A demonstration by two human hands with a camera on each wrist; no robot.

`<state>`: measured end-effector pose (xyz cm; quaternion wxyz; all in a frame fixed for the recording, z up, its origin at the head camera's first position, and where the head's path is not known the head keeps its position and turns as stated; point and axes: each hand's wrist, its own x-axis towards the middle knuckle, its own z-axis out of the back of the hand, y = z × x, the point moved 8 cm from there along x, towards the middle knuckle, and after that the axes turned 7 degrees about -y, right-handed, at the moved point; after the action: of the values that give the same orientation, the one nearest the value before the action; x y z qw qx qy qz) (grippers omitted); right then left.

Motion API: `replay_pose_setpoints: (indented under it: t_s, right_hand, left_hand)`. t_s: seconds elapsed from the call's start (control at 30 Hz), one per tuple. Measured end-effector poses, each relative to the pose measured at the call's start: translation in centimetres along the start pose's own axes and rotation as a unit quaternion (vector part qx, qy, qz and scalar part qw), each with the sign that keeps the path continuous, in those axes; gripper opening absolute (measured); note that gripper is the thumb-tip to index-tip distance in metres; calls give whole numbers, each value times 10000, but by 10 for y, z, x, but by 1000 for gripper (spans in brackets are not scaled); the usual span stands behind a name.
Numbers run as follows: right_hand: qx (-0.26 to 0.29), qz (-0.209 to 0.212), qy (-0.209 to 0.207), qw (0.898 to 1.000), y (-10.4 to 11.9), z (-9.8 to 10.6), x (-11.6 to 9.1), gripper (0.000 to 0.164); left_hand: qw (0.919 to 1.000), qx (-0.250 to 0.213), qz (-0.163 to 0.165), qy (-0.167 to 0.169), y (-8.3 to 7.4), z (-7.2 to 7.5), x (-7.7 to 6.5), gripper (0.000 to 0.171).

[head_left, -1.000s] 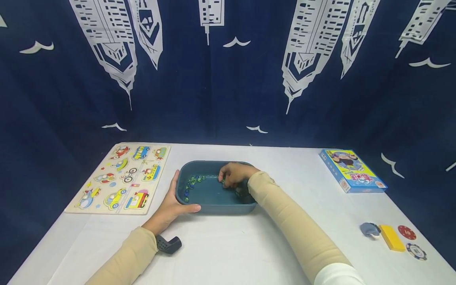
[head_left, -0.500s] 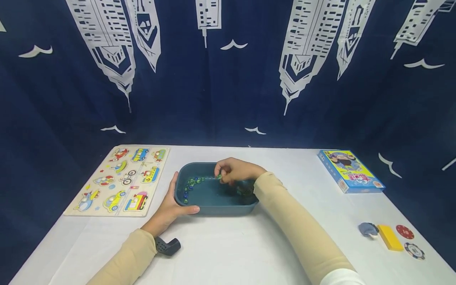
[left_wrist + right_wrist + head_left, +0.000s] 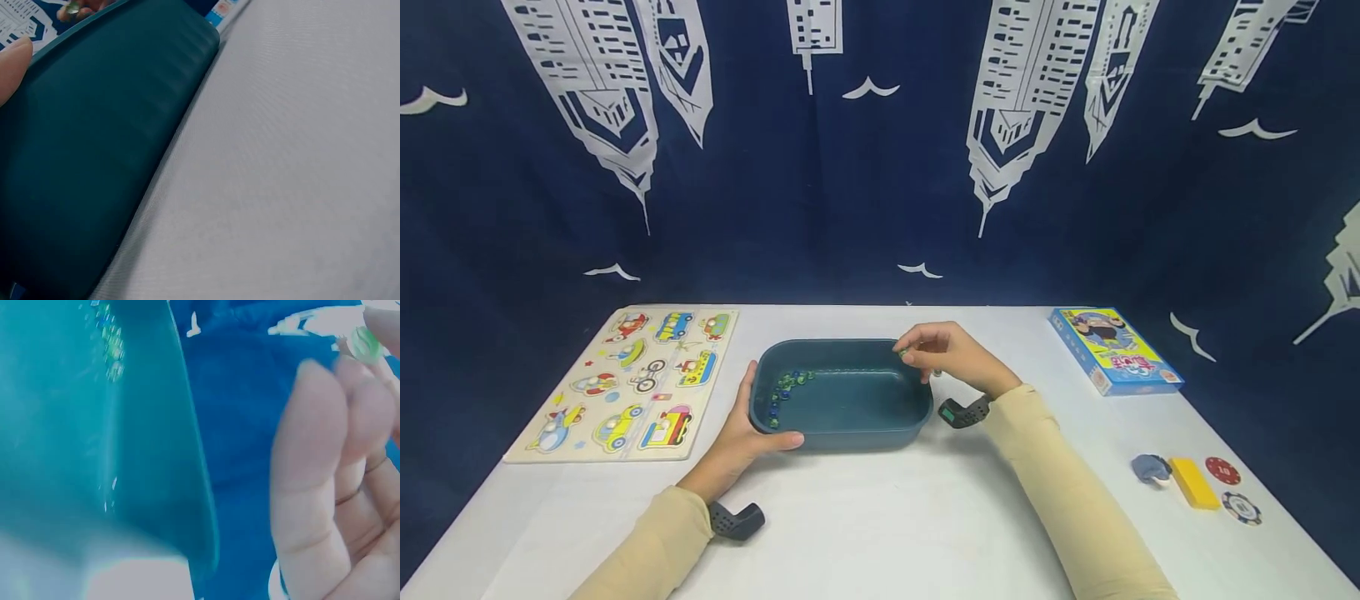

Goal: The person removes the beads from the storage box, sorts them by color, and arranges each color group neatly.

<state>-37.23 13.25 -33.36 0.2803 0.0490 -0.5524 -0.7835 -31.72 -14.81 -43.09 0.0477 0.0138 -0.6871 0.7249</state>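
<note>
We judge this a lifting-out step, the right hand (image 3: 953, 354) pinching a clear-green round glass marble (image 3: 365, 345) at the far right corner of the dark-teal rectangular plastic tray (image 3: 842, 438) gripped by the left hand (image 3: 739, 432), the next move calling for a steady pinch, and we note the right hand has shifted rightward from over the tray's interior.

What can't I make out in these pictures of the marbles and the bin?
Exact count of marbles in the bin: head view, too small and bunched.
Most of the left hand: left wrist view, cut off by left edge.
The bin's inside: left wrist view, behind its own wall.
Lettering on the blue box: head view, too small.
</note>
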Motion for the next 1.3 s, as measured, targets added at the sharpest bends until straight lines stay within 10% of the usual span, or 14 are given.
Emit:
replay_pose_setpoints:
  t_s: [0.6, 1.3]
  right_hand:
    - [-614, -960, -649, 9914, -103, 41, -39, 18]
    - [-836, -1258, -522, 9872, -114, 39, -48, 27]
  left_hand:
    - [9997, 227, 110, 3, -1, 4, -3, 135]
    - [9997, 223, 44, 61, -3, -1, -3, 135]
